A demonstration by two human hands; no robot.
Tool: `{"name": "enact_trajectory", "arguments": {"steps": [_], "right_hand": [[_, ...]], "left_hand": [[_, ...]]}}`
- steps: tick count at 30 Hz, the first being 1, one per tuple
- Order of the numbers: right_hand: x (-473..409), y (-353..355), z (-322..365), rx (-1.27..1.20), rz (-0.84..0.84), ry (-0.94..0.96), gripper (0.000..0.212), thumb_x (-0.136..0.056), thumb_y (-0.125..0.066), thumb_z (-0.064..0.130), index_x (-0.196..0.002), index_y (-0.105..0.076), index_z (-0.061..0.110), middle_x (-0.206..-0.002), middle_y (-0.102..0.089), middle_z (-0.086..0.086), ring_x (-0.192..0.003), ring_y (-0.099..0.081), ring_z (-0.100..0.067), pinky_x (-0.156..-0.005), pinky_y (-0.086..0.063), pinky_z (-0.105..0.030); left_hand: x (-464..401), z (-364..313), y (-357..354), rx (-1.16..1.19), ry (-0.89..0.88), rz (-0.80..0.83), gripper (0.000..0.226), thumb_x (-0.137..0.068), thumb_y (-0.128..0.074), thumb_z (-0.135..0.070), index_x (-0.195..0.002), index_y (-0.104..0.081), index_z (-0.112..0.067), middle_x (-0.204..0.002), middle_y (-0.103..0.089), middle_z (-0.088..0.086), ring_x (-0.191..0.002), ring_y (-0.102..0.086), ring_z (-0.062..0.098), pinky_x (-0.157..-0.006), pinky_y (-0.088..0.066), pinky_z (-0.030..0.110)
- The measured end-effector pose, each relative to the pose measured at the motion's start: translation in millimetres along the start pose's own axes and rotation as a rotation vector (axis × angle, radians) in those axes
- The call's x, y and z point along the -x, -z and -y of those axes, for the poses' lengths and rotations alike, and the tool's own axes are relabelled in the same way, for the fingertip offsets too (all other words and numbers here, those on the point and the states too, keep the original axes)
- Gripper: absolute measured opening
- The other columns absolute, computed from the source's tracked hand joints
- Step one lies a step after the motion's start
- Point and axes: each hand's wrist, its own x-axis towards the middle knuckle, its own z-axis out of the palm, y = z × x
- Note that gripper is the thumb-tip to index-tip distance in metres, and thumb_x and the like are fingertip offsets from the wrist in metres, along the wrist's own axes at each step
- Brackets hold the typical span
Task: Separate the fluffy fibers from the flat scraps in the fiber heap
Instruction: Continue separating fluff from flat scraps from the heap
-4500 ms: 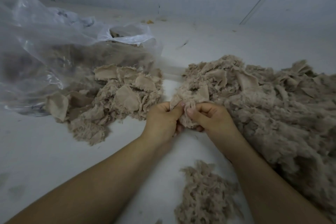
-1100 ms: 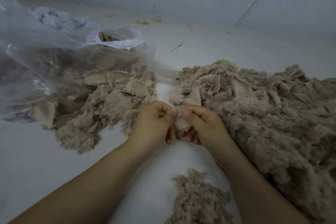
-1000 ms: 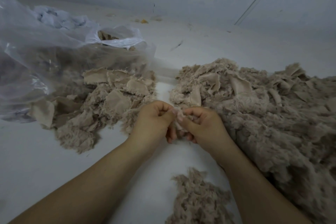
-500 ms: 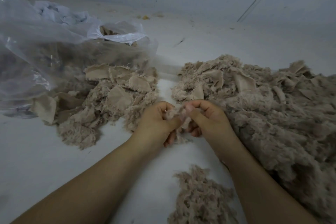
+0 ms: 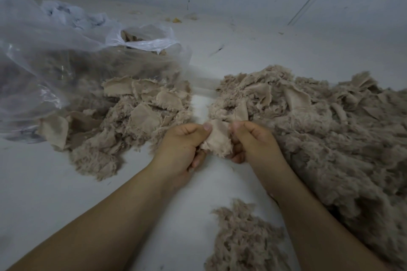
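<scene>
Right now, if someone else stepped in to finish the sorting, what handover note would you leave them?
Left hand and right hand both pinch one flat scrap between them.
Big mixed heap lies to the right, mostly unsorted.
Pile with flat scraps sits left, by the plastic bag.
Small fluffy tuft pile lies near, between the forearms.
Left: put this scrap aside, then keep working through the heap.

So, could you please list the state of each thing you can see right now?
Left hand: pinching the scrap's left edge.
Right hand: pinching its right edge.
Scrap: flat, frayed, stretched between both hands.
Big heap: unsorted, on the right.
Scrap pile: spilling from the bag.
Plastic bag: open, part filled.
Fluff pile: loose, nearest.
</scene>
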Motion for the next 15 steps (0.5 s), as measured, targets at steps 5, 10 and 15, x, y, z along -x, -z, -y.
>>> {"name": "enact_trajectory", "arguments": {"steps": [5, 10, 15], "right_hand": [[2, 0, -2, 0.114, 0.075, -0.002, 0.016, -0.091, -0.068, 0.016, -0.075, -0.066, 0.015, -0.054, -0.061, 0.003, -0.046, -0.054, -0.007, -0.044, -0.044, -0.019], [-1, 4, -2, 0.062, 0.04, 0.01, 0.019, -0.097, -0.057, 0.006, -0.083, -0.066, 0.016, -0.051, -0.06, 0.006, -0.046, -0.053, -0.004, -0.046, -0.044, -0.016], [3, 2, -1, 0.137, 0.136, 0.105, 0.008, -0.089, -0.069, 0.012, -0.082, -0.073, 0.009, -0.052, -0.059, 0.008, -0.045, -0.047, -0.002, -0.044, -0.039, -0.017]], "left_hand": [[0, 5, -4, -0.014, -0.075, -0.104, 0.014, -0.096, -0.057, -0.007, -0.083, -0.058, -0.001, -0.053, -0.054, 0.016, -0.032, -0.042, 0.017, -0.034, -0.033, 0.02], [0, -2, 0, -0.02, 0.023, 0.035, 0.01, -0.076, -0.057, 0.003, -0.085, -0.058, -0.002, -0.058, -0.057, 0.021, -0.034, -0.049, 0.024, -0.036, -0.039, 0.023], [-5, -4, 0, -0.204, 0.066, 0.122, 0.024, -0.085, -0.073, -0.022, -0.084, -0.057, -0.005, -0.06, -0.061, 0.017, -0.039, -0.054, 0.027, -0.038, -0.045, 0.026]]}}
